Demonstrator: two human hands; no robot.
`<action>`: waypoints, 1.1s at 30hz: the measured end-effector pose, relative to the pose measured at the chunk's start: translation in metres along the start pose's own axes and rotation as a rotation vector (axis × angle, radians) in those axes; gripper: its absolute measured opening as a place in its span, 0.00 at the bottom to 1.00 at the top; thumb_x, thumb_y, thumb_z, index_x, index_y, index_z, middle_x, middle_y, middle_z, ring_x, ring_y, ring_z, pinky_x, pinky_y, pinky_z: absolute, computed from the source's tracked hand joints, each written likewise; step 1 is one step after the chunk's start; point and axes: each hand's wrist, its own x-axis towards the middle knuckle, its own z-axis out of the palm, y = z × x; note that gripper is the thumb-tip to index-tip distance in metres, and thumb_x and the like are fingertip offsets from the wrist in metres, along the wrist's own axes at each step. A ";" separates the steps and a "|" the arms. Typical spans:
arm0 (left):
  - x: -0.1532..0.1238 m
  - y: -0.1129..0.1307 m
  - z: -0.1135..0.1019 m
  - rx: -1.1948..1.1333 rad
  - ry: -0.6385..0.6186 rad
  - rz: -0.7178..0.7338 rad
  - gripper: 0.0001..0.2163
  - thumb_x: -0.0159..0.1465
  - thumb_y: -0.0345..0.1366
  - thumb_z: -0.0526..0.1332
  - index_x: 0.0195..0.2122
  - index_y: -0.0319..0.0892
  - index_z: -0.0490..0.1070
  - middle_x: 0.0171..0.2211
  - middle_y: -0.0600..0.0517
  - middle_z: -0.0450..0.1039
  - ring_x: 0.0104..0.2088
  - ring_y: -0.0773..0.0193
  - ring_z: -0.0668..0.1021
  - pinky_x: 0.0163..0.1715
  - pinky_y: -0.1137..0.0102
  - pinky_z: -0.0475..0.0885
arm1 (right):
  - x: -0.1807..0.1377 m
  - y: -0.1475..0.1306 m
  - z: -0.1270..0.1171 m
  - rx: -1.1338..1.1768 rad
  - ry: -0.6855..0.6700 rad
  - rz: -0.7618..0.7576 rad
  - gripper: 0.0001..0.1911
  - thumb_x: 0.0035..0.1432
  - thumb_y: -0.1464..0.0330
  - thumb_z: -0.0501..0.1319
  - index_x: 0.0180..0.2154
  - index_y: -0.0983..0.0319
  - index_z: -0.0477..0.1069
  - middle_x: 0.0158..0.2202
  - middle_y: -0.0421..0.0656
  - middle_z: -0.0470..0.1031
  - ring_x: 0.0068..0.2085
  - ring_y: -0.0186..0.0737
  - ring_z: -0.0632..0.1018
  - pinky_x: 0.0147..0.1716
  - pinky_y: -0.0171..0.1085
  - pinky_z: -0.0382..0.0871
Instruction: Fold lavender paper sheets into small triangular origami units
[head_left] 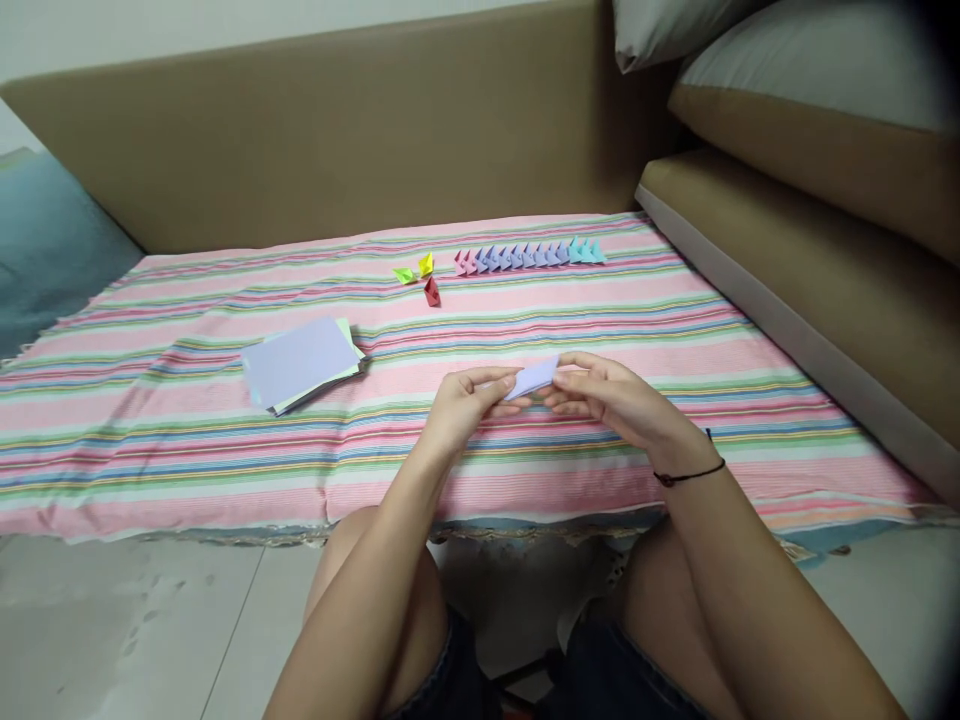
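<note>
A small folded piece of lavender paper [534, 377] is held up between my two hands, above the striped cloth. My left hand [471, 398] pinches its left end, thumb on top and fingers beneath. At the opposite end, my right hand [604, 395] grips it between thumb and fingers. Beyond my hands runs a row of folded paper pieces [517, 258] in pink, lavender and turquoise. Left of that row lie three more folded pieces: a green one [405, 275], a yellow one [426, 264] and a red one [432, 292].
A stack of coloured paper sheets [304, 362] lies to the left on the striped cloth [225, 450]. Behind stands a brown backrest [337, 130]. Large cushions [810, 260] are piled on the right, and a blue pillow [56, 240] rests at far left.
</note>
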 end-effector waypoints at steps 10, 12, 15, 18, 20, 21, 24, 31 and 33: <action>0.003 -0.010 0.011 -0.109 0.120 0.088 0.15 0.49 0.41 0.70 0.34 0.37 0.74 0.25 0.51 0.78 0.30 0.64 0.80 0.30 0.74 0.73 | 0.010 0.017 0.029 -0.139 0.320 -0.358 0.13 0.49 0.60 0.66 0.34 0.62 0.74 0.29 0.42 0.77 0.32 0.38 0.78 0.32 0.38 0.74; 0.002 -0.010 0.012 -0.116 0.122 0.061 0.15 0.47 0.40 0.71 0.32 0.38 0.73 0.25 0.51 0.78 0.29 0.65 0.80 0.30 0.74 0.73 | 0.008 0.015 0.030 -0.165 0.359 -0.379 0.11 0.50 0.61 0.66 0.33 0.61 0.74 0.28 0.41 0.77 0.32 0.38 0.78 0.31 0.37 0.74; 0.003 -0.009 0.012 -0.098 0.115 0.053 0.16 0.45 0.40 0.72 0.31 0.38 0.73 0.24 0.52 0.77 0.28 0.65 0.80 0.30 0.74 0.72 | 0.005 0.013 0.031 -0.182 0.377 -0.383 0.09 0.51 0.62 0.65 0.31 0.62 0.74 0.27 0.41 0.76 0.31 0.38 0.78 0.30 0.36 0.74; 0.004 -0.009 0.012 -0.059 0.105 0.070 0.16 0.45 0.41 0.72 0.31 0.38 0.72 0.21 0.53 0.76 0.27 0.65 0.80 0.30 0.73 0.72 | 0.003 0.013 0.032 -0.174 0.366 -0.379 0.08 0.52 0.63 0.64 0.30 0.62 0.73 0.26 0.41 0.75 0.30 0.37 0.77 0.28 0.35 0.73; 0.004 -0.009 0.011 -0.035 0.100 0.086 0.16 0.45 0.41 0.72 0.30 0.38 0.72 0.20 0.53 0.76 0.26 0.64 0.80 0.30 0.73 0.72 | 0.003 0.014 0.032 -0.164 0.350 -0.384 0.07 0.53 0.64 0.63 0.30 0.62 0.73 0.26 0.40 0.75 0.29 0.35 0.76 0.28 0.34 0.73; 0.004 -0.009 0.011 -0.026 0.098 0.093 0.16 0.46 0.41 0.72 0.30 0.38 0.72 0.21 0.53 0.76 0.26 0.64 0.80 0.30 0.72 0.73 | 0.002 0.015 0.032 -0.159 0.341 -0.390 0.07 0.53 0.65 0.63 0.29 0.62 0.73 0.26 0.40 0.74 0.29 0.35 0.76 0.28 0.33 0.73; 0.004 -0.008 0.010 -0.001 0.089 0.110 0.16 0.47 0.42 0.71 0.31 0.39 0.72 0.21 0.53 0.77 0.26 0.64 0.80 0.31 0.72 0.73 | 0.002 0.015 0.032 -0.134 0.327 -0.414 0.07 0.54 0.64 0.63 0.29 0.62 0.72 0.26 0.39 0.73 0.28 0.33 0.75 0.28 0.33 0.73; 0.000 -0.007 0.010 0.094 0.151 0.250 0.14 0.50 0.40 0.69 0.33 0.37 0.74 0.25 0.52 0.78 0.26 0.65 0.79 0.30 0.72 0.74 | 0.005 0.015 0.029 -0.100 0.226 -0.327 0.11 0.49 0.62 0.66 0.34 0.61 0.73 0.28 0.40 0.76 0.31 0.37 0.78 0.32 0.36 0.75; -0.001 -0.006 0.011 0.135 0.142 0.276 0.13 0.51 0.40 0.68 0.33 0.37 0.74 0.24 0.52 0.77 0.25 0.65 0.78 0.30 0.72 0.74 | 0.006 0.016 0.028 -0.089 0.220 -0.329 0.13 0.48 0.61 0.68 0.34 0.61 0.73 0.28 0.40 0.77 0.31 0.38 0.79 0.33 0.36 0.75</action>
